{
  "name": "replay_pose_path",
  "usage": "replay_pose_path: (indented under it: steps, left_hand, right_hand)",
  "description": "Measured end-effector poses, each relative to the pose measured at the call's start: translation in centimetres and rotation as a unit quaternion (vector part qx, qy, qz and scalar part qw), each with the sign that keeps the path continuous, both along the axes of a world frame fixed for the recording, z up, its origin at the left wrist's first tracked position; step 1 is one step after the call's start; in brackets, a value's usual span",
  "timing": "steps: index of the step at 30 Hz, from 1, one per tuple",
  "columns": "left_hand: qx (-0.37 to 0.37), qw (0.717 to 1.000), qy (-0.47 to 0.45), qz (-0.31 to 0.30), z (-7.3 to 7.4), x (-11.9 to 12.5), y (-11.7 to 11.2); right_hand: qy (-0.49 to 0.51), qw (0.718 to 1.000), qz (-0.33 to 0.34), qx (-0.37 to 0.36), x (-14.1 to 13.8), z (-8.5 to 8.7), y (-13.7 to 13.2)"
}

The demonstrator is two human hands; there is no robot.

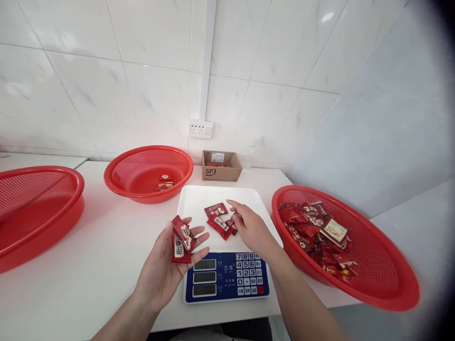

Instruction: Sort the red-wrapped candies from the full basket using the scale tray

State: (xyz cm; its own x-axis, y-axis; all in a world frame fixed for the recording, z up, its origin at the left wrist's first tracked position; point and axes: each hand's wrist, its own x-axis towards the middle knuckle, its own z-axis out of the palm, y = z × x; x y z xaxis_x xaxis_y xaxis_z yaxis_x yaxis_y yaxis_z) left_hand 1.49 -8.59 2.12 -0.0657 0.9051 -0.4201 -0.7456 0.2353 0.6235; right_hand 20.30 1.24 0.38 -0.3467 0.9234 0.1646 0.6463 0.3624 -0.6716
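Observation:
Palm up, my left hand cradles a few small red snack packets with white labels, its fingertips spread. It is above the front left corner of the scale. The scale has a white pan and a blue panel with keys and small displays. On the pan, a red packet lies behind another labelled packet. My right hand reaches over the pan, its thumb and fingers closed around a dark red packet that they partly cover.
A red basket of mixed packets stands at the right. Another red basket, behind the scale to the left, holds several packets. A third basket sits far left. A cardboard box with red packets stands near the tiled wall, below a socket.

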Motion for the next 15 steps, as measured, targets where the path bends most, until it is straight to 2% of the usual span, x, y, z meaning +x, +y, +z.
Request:
replay_pose_path:
  steps: [5, 11, 15]
  left_hand:
    - [0.022, 1.000, 0.004, -0.014, -0.1, -0.2, -0.1]
    - [0.022, 1.000, -0.008, -0.007, 0.0, -0.2, -0.3]
    - [0.015, 1.000, 0.002, 0.006, -0.2, -0.2, -0.6]
  right_hand:
    - [0.038, 0.999, 0.018, -0.006, 0.2, 0.2, 0.0]
    - [-0.077, 0.996, 0.035, -0.012, -1.7, 0.2, -0.6]
    - [-0.074, 0.996, 0.054, -0.011, -2.4, 0.3, -0.5]
